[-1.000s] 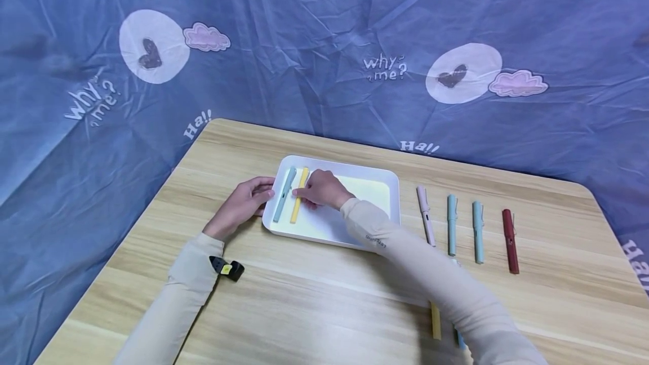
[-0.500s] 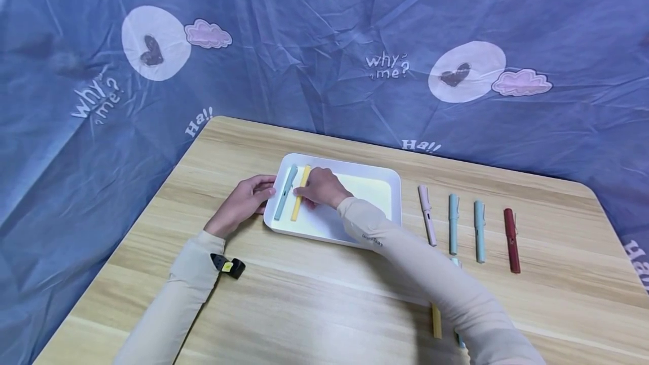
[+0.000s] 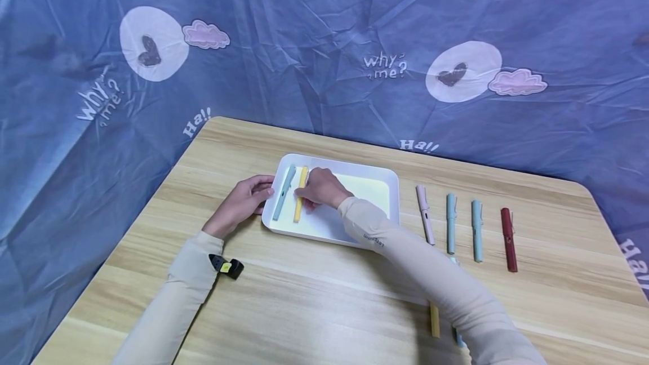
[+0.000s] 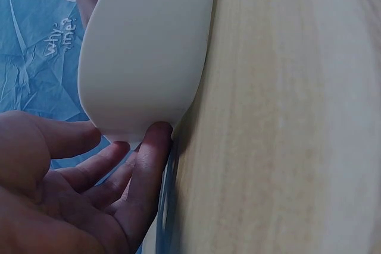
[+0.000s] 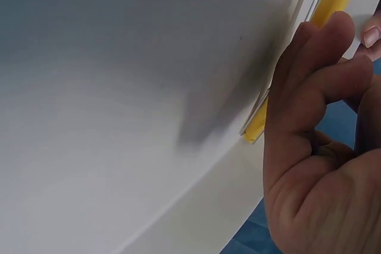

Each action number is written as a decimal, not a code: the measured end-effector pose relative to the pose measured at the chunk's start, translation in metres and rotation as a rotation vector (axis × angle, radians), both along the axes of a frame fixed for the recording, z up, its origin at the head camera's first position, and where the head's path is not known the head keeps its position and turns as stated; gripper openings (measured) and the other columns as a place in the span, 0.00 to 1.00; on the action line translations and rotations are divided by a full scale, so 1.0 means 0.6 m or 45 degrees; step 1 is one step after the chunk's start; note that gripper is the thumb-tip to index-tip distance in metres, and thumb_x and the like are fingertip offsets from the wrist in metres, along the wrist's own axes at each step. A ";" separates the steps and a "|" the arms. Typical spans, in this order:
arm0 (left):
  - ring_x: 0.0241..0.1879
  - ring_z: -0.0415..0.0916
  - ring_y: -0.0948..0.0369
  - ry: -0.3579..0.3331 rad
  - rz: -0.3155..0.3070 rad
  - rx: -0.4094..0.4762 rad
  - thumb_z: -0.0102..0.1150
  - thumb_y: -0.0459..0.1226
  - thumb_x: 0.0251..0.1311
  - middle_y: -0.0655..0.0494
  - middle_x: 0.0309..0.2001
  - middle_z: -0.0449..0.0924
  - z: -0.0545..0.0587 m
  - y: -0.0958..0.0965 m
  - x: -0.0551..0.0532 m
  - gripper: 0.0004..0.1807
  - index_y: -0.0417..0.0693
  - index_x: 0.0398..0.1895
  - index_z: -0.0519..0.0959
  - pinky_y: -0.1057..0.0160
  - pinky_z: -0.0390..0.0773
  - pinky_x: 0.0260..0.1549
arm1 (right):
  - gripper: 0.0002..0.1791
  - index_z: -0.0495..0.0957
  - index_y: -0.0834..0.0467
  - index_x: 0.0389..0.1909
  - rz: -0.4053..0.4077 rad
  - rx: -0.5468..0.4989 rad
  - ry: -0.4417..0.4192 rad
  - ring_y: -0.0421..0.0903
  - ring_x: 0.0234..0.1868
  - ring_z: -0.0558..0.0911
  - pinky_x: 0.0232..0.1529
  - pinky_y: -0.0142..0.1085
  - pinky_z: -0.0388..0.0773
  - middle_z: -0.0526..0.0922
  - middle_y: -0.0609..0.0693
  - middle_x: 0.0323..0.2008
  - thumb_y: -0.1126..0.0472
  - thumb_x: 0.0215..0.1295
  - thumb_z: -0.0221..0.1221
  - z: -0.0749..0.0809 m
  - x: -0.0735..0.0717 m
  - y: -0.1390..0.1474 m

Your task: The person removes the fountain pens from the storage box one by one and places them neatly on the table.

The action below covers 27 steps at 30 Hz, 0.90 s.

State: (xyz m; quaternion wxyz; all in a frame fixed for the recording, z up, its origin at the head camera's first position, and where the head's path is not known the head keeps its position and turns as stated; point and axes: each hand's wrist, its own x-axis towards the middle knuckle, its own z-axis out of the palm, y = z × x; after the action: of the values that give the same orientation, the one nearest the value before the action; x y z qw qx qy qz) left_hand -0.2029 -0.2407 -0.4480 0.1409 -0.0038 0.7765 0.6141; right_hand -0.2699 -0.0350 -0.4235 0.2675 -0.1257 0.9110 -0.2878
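Note:
A white tray lies on the wooden table, with a light-blue pen inside along its left wall. Beside that pen is a yellow pen, roughly parallel to it. My right hand reaches into the tray and pinches the yellow pen between thumb and fingers, hiding part of its middle. At the tray's left end, my left hand grips the wall. In the left wrist view, the thumb touches the tray's rim and fingertips press its outer side low down.
Right of the tray lie a pale lilac pen, two light-blue pens and a dark red pen. Nearer, my right forearm partly covers another yellow pen and a blue pen. A printed blue cloth hangs behind the table.
The yellow pen's near end has shifted slightly right, away from the light-blue pen, with my right hand still pinching it. My left hand keeps its place on the tray.

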 end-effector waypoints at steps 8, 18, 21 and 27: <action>0.62 0.75 0.43 -0.006 0.005 -0.008 0.48 0.33 0.80 0.33 0.68 0.70 0.000 -0.002 0.001 0.25 0.32 0.76 0.63 0.63 0.85 0.44 | 0.19 0.85 0.61 0.22 -0.026 -0.015 -0.040 0.39 0.18 0.82 0.24 0.28 0.74 0.85 0.50 0.17 0.56 0.72 0.65 0.002 0.003 0.003; 0.62 0.75 0.43 -0.013 0.007 -0.014 0.48 0.33 0.81 0.34 0.68 0.71 0.001 -0.001 0.001 0.25 0.33 0.76 0.64 0.64 0.85 0.43 | 0.19 0.86 0.60 0.21 -0.048 -0.051 -0.023 0.40 0.19 0.82 0.24 0.29 0.74 0.85 0.50 0.18 0.54 0.72 0.65 0.008 0.007 0.009; 0.62 0.75 0.43 -0.012 0.009 -0.015 0.48 0.33 0.80 0.34 0.68 0.71 0.002 -0.001 0.002 0.25 0.33 0.76 0.63 0.63 0.85 0.43 | 0.19 0.85 0.60 0.23 -0.065 -0.106 -0.022 0.40 0.19 0.83 0.24 0.29 0.76 0.86 0.51 0.18 0.54 0.72 0.66 0.011 0.009 0.015; 0.61 0.75 0.43 -0.018 0.016 -0.026 0.48 0.33 0.80 0.34 0.67 0.71 0.001 -0.001 0.002 0.26 0.33 0.76 0.64 0.64 0.85 0.42 | 0.18 0.85 0.61 0.24 -0.067 -0.181 -0.022 0.40 0.20 0.83 0.26 0.29 0.79 0.86 0.50 0.19 0.54 0.71 0.67 0.016 0.013 0.029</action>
State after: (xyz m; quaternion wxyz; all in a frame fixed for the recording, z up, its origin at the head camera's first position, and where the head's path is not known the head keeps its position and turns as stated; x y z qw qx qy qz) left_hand -0.2019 -0.2416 -0.4476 0.1423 -0.0144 0.7818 0.6069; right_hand -0.2619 -0.0178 -0.4136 0.2580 -0.1177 0.8889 -0.3599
